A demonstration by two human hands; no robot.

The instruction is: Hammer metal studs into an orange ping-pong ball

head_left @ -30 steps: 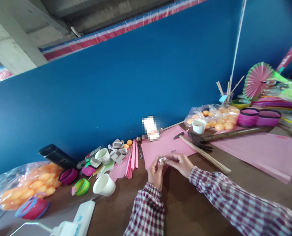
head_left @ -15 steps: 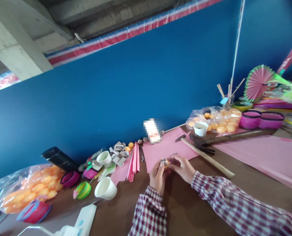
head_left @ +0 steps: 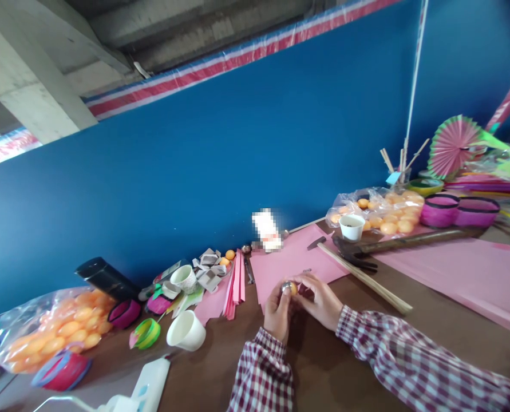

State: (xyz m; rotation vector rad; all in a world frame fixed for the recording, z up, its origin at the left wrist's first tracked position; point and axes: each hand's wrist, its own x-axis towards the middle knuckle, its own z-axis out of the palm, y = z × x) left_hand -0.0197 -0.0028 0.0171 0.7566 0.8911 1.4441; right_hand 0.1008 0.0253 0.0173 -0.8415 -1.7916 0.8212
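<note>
Between my two hands is a small round object, silvery on its left and orange on its right. My left hand grips its silvery side, thumb on top. The fingers of my right hand pinch its orange side. Both hands are over the brown table, at the near edge of a pink sheet. A small hammer with a pale wooden handle lies right of my right hand.
A white cup and pink paper strips stand to the left, with a bag of orange balls beyond. Rightward are a large hammer, a small white cup and another ball bag. A power strip sits front left.
The round object has turned slightly between my fingers, so more of its silvery side shows. Both hands keep their hold, and the whole view has shifted a little.
</note>
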